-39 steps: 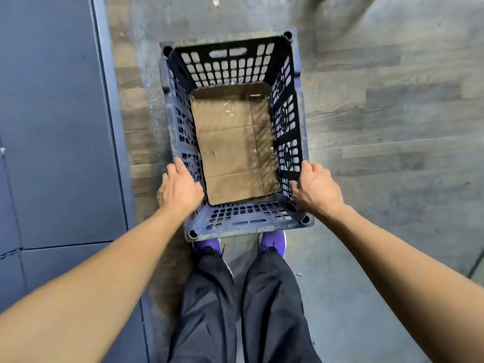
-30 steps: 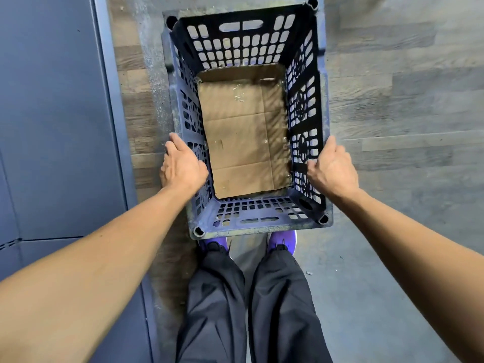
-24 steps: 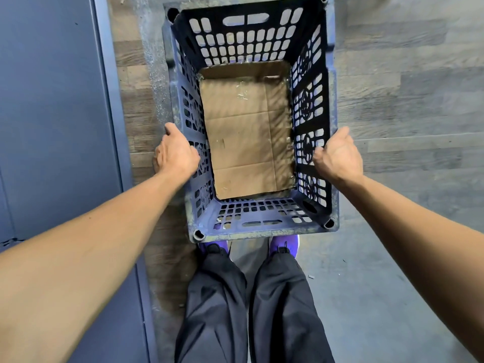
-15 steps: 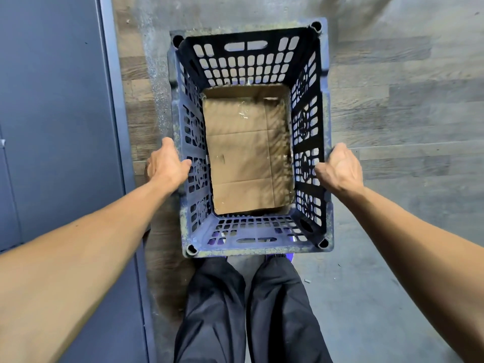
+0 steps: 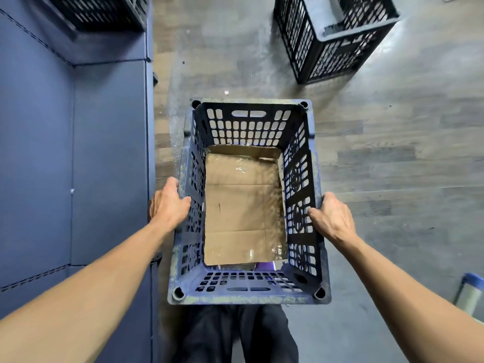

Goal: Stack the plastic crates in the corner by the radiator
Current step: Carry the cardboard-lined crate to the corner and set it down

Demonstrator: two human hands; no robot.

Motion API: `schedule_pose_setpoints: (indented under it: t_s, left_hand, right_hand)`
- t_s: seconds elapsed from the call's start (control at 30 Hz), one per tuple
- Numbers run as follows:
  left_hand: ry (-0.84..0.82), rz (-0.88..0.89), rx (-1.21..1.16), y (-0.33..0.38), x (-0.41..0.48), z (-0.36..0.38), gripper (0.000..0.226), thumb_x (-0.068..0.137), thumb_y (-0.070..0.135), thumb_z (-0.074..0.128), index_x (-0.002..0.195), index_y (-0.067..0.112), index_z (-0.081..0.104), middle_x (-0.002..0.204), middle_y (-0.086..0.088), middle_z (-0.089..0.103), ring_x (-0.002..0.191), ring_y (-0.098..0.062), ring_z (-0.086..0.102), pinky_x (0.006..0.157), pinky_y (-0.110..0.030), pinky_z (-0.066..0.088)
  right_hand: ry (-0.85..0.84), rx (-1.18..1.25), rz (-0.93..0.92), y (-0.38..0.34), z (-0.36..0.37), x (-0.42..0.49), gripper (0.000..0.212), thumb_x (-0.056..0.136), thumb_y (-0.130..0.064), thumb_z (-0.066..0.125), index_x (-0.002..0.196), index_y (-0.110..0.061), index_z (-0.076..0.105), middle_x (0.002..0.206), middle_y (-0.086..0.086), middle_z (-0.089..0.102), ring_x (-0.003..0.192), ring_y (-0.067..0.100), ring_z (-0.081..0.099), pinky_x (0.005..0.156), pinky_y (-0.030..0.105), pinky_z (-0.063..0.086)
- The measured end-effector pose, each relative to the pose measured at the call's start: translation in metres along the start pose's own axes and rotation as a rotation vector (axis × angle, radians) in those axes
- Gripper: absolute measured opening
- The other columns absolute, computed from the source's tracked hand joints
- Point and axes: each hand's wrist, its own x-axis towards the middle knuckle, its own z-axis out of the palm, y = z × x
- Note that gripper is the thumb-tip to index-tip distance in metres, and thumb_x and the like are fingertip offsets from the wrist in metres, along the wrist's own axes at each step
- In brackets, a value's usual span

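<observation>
Person standing; dark trousers (image 5: 235,334) nearest. Blue crate (image 5: 248,298) held in front of the legs, open side up, roughly level. Left hand (image 5: 167,205) grips the left long rim, thumb hooked inside the wall. Right hand (image 5: 331,218) grips the right long rim the same way. Cardboard sheet (image 5: 243,205) lies flat on the crate bottom. Blue padded panel (image 5: 78,166) runs along the person's left. Further off on the floor (image 5: 392,179), ahead-right and well apart: a black crate (image 5: 332,48). Second black crate (image 5: 99,11) far left, cut off by the frame.
</observation>
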Motion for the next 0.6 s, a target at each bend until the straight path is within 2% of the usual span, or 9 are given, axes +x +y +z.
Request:
schedule_pose_setpoints:
  t_s: [0.17,0.27,0.4,0.5,0.6]
  left_hand:
    - [0.066,0.012,-0.024,0.039,-0.049,-0.072,0.039,0.092,0.023,0.059,0.128,0.018,0.044,0.084,-0.007,0.058,0.08,-0.032,0.057,0.063,-0.033,0.042]
    - [0.112,0.038,-0.044,0.059,-0.069,-0.108,0.037,0.092,0.023,0.06,0.126,0.018,0.046,0.085,-0.006,0.057,0.08,-0.031,0.056,0.063,-0.033,0.041]
    - [0.161,0.071,-0.075,0.083,-0.082,-0.153,0.037,0.091,0.023,0.06,0.125,0.019,0.047,0.09,-0.007,0.06,0.082,-0.032,0.057,0.065,-0.034,0.041]
    - [0.189,0.104,-0.103,0.097,-0.086,-0.186,0.034,0.09,0.022,0.059,0.122,0.018,0.048,0.088,-0.008,0.063,0.081,-0.032,0.06,0.065,-0.036,0.046]
    - [0.219,0.136,-0.115,0.109,-0.087,-0.217,0.034,0.091,0.021,0.057,0.123,0.017,0.047,0.09,-0.009,0.062,0.082,-0.031,0.057,0.067,-0.035,0.043]
  right_hand:
    - [0.024,0.021,-0.052,-0.016,-0.078,-0.043,0.017,0.087,-0.02,0.052,0.094,-0.005,0.047,0.087,0.014,0.059,0.077,0.034,0.055,0.066,0.039,0.041]
    - [0.061,0.04,-0.08,-0.028,-0.116,-0.058,0.017,0.088,-0.019,0.051,0.095,-0.004,0.048,0.087,0.014,0.059,0.076,0.034,0.054,0.065,0.039,0.04]
    - [0.124,0.048,-0.105,-0.047,-0.161,-0.072,0.019,0.087,-0.02,0.051,0.097,-0.004,0.05,0.09,0.017,0.062,0.08,0.036,0.059,0.069,0.041,0.046]
    - [0.163,0.034,-0.128,-0.065,-0.192,-0.081,0.021,0.087,-0.02,0.051,0.098,-0.002,0.05,0.091,0.017,0.061,0.084,0.038,0.059,0.071,0.041,0.044]
    - [0.219,-0.006,-0.145,-0.086,-0.215,-0.087,0.021,0.089,-0.021,0.049,0.097,-0.002,0.048,0.094,0.02,0.062,0.082,0.038,0.058,0.069,0.04,0.043]
